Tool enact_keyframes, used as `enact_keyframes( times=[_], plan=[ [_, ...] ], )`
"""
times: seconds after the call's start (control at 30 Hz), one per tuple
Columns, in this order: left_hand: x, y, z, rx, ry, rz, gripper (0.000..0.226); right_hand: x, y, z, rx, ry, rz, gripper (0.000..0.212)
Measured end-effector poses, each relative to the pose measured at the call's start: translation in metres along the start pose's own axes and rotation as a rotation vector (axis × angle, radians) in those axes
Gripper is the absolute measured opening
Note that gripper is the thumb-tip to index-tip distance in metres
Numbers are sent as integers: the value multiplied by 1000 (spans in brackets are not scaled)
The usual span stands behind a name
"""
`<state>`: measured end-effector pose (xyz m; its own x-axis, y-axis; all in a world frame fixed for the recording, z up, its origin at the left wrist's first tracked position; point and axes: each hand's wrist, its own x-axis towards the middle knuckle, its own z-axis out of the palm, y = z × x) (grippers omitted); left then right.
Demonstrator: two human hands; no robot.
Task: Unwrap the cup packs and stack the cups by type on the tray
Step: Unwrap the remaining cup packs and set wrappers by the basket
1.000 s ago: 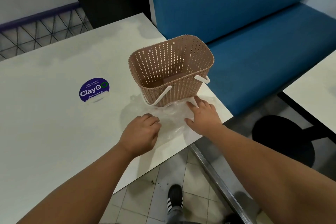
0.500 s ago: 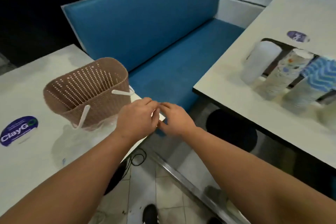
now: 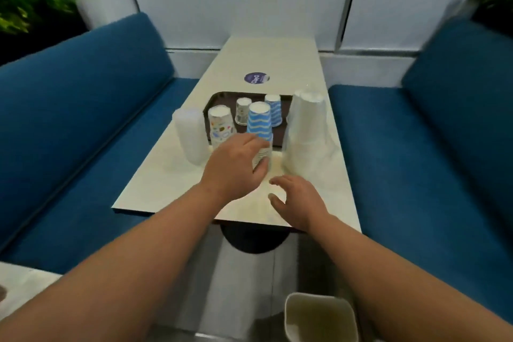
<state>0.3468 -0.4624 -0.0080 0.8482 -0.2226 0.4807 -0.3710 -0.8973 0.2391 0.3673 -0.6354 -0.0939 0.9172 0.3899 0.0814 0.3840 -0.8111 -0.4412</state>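
A frosted white cup pack point(image 3: 191, 137) stands at the table's point(image 3: 155, 189) left edge. Beside it, a patterned stack point(image 3: 221, 126) sits on the brown tray point(image 3: 215, 98). The left hand point(image 3: 236, 164) curls round the blue-wave cup stack point(image 3: 259, 130), near the tray's front rim. The right hand point(image 3: 298, 201) hovers spread and empty. The round purple sticker point(image 3: 256, 78) is too blurred to read. A tall white pack point(image 3: 306, 133) stands on the right.

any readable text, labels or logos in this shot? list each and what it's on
Round purple sticker on the table: white lettering, upside down to the camera and too blurred to read.
Pack of blue wavy cups under the left hand: faint dark print low on its side, too small to read.
Nothing else legible.
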Motion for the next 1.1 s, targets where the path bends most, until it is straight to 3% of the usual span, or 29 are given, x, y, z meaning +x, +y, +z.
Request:
enact_keyframes(
  times=[0.1,0.2,0.33,0.57,0.7,0.93,1.1],
  plan=[
    [59,26,15,-131,-62,-17,48,-12,56,-8,-27,-116,190,49],
    [113,40,29,-237,-65,-63,72,-25,86,-7,120,-205,301,49],
    [156,49,43,-351,-112,-192,92,-40,107,-9,425,-99,409,42],
    [165,39,60,-287,-176,-191,44,-19,123,-22,640,133,539,34],
    [162,31,57,-285,-194,-111,35,12,125,-25,791,142,612,37],
    [161,30,45,-252,-191,-24,28,39,107,-16,848,114,535,20],
    [166,29,40,-226,-254,-30,29,52,100,-19,928,203,409,47]
  ],
)
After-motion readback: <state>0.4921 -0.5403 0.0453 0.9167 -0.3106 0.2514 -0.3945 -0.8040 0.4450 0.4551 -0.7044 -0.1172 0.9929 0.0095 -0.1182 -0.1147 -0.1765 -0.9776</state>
